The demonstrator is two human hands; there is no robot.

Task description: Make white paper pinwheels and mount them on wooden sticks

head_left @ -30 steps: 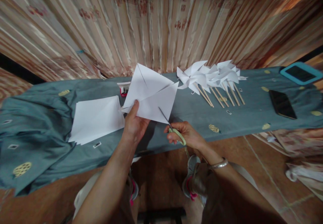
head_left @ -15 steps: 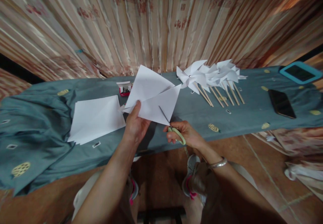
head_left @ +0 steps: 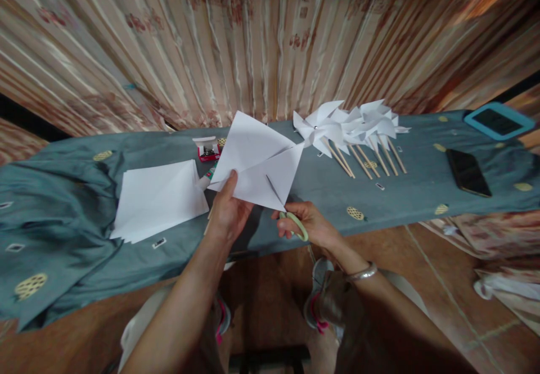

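My left hand (head_left: 230, 208) grips a square sheet of white paper (head_left: 255, 143) by its lower left edge, thumb on top. The sheet is held above the table, and a slit runs inward from its right corner. Scissors with pale green handles (head_left: 300, 226) are in my right hand (head_left: 306, 222), their blades at the sheet's bottom corner. One dark blade shows over the paper; the other is hidden under it. A stack of white paper (head_left: 160, 199) lies left of my left hand.
White paper pinwheels (head_left: 320, 126) on wooden sticks lie at the back right. Behind the sheet stands a small red box (head_left: 208, 150) of dark metal bits. A black phone (head_left: 469, 172) and a blue-framed tablet (head_left: 500, 121) rest at the right on the grey-green tablecloth (head_left: 405, 194).
The hands, paper and scissors hold nearly the same pose. More of a green and white item shows between the stack and the held sheet. The whole view has shifted slightly.
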